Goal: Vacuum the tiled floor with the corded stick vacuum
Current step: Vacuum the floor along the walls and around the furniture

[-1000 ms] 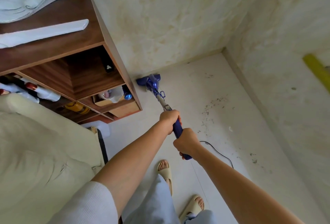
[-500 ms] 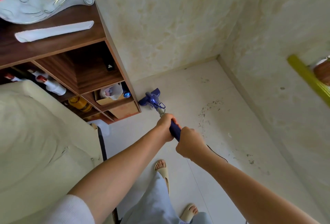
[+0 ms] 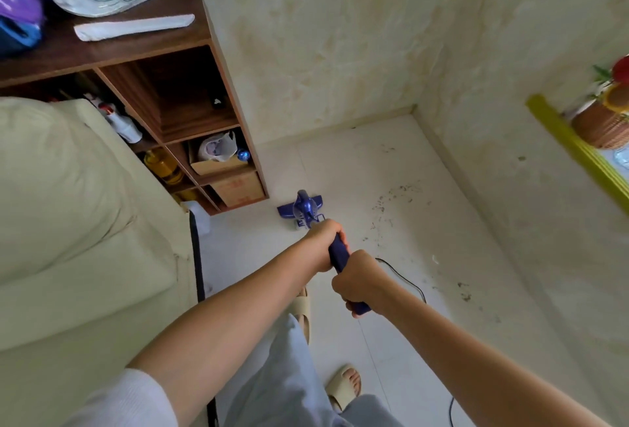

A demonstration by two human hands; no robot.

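A blue corded stick vacuum stands with its floor head on the pale tiled floor, just off the shelf unit's front corner. My left hand grips the blue handle higher up the stick. Nearer to me, my right hand grips the handle's lower end. A thin black cord trails from the handle over the tiles to the right. Dark specks of dirt lie scattered on the floor right of the head.
A brown wooden shelf unit with boxes and bottles stands on the left against the wall. A cream sofa fills the near left. Walls meet in a corner ahead. A yellow-edged ledge with a basket is at right.
The vacuum head has been pulled back from the wall base toward me, past the shelf unit's corner. Both hands keep their grip on the handle.
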